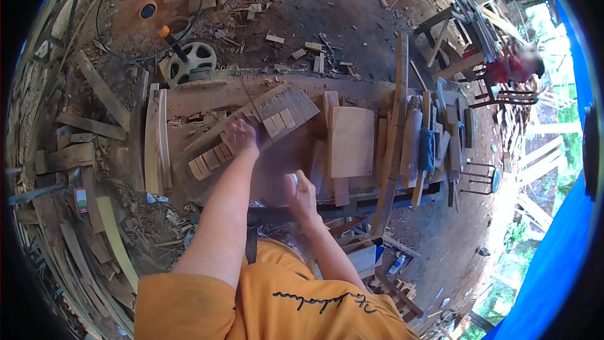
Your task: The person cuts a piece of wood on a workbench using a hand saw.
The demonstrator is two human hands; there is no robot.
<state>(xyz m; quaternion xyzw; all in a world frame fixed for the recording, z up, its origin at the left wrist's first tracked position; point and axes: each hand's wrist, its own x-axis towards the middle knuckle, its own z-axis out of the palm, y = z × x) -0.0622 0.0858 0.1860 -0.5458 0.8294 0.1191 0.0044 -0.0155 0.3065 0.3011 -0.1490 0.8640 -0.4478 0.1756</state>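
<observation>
A long wooden board [302,106] lies slantwise across the work table, with small pale wooden blocks [212,160] in a row along it. My left hand [240,136] is on this row, its fingers bent over the wood; the piece under them is mostly hidden. Just beyond it, a thin dark strip [252,102], like a saw blade, rises beside more small blocks [279,123]. Nearer my body, my right hand [303,198] is raised over the table edge, thumb and fingers closed around a small whitish thing, too small to name.
A wide wooden panel [352,141] and stacked planks stand right of the board. A long beam [395,132] crosses the table's right part. A spoked wheel [192,63] is beyond the table. Scrap wood litters the ground. A person in red [509,70] is at the far right.
</observation>
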